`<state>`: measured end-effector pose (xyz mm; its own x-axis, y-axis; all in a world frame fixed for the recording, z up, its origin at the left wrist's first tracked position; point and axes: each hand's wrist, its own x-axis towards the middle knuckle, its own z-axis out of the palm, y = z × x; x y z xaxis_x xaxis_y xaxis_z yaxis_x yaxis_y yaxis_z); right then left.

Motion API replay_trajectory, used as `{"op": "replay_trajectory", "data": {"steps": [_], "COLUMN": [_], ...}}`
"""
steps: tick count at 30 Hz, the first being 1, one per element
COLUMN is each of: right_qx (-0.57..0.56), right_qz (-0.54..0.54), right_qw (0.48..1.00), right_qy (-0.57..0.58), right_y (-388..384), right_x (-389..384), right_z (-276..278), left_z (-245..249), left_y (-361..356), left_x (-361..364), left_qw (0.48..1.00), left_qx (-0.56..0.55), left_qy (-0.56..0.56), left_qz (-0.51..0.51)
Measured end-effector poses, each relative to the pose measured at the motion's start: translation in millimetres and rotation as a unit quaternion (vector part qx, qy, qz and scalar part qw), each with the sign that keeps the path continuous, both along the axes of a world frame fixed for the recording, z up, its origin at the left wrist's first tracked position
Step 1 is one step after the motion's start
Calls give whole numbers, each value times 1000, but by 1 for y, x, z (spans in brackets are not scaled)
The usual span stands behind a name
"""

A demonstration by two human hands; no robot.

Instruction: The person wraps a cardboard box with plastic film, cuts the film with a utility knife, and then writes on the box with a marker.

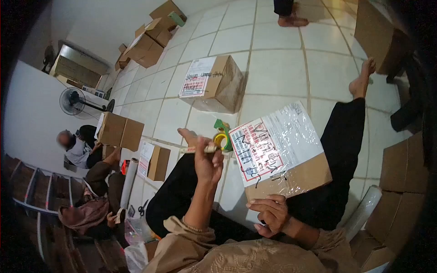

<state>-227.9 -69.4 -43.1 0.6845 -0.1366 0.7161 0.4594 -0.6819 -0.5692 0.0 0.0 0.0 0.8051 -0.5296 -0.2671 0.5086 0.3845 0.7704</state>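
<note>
My left hand (209,166) is raised with its fingers closed around a pale marker pen (193,149). Across my lap lies a cardboard box (307,175) in shiny clear wrap, with a red-and-white printed label (256,150) and black handwriting on top. At the box's near edge is my right hand (271,216), fingers curled; a small dark thing shows by the thumb, too small to name. Just beyond my left hand, a green tape dispenser (222,125) with a yellow roll rests on the floor. Another wrapped box (223,91) with handwriting stands farther out.
To the left, two people (79,145) (93,218) sit by boxes (119,131) (158,163), a plastic-wrap roll (129,184) and scissors (143,208). A fan (73,101) stands behind. Cartons (400,182) and a wrap roll (364,211) are at right. A bare foot (292,21) is ahead.
</note>
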Motion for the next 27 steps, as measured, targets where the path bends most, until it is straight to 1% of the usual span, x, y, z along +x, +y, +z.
{"op": "replay_trajectory", "data": {"steps": [2,3,4,5,6,7,8,9,10,11,13,14,16,17,19,21,23,24,26,27], "right_qx": [117,101,121,146,196,177,207,261,308,335,367,358,325,317,323,329,339,316,290,268], "right_qz": [29,21,2,-24,3,-12,16,45,66,89,90,82,62,60,46,41,33,20,5,-4], "right_qw": [992,994,992,987,977,975,967,945,932,920,908,911,924,926,932,932,930,936,942,950], "right_qy": [26,28,44,59,87,132,151,194,179,183,183,186,194,198,155,147,137,155,171,160], "right_y": [-13,8,10,16,21,28,33,38,41,41,47,51,53,54,59,66,72,73,77,80], "right_x": [-3,2,3,3,3,4,7,9,11,12,15,14,12,8,6,5,0,-4,-8,-9], "right_z": [-1,33,40,49,45,44,47,53,60,65,71,70,70,72,85,82,84,89,93,93], "left_z": [-19,5,3,16,13,20,34,40,45,43,65,67,67,69,76,80,85,83,78,79], "left_y": [10,37,42,49,50,50,49,51,51,52,51,53,57,59,63,67,73,75,77,79], "left_x": [-9,-9,-12,-20,-20,-22,-32,-39,-47,-54,-78,-83,-93,-97,-101,-105,-110,-112,-116,-117], "left_qw": [999,999,997,997,995,996,996,994,990,986,985,985,982,982,974,977,966,965,922,921], "left_qx": [-1,-1,4,43,57,57,37,9,-47,-67,-61,-73,-60,-69,-51,-67,-31,-34,-10,-13], "left_qy": [27,32,32,29,13,-23,-62,-107,-133,-144,-145,-142,-144,-142,-188,-169,-226,-228,-374,-376], "left_qz": [19,36,63,61,77,66,49,2,-28,-50,-66,-68,-102,-100,-120,-110,-121,-123,-100,-100]}}
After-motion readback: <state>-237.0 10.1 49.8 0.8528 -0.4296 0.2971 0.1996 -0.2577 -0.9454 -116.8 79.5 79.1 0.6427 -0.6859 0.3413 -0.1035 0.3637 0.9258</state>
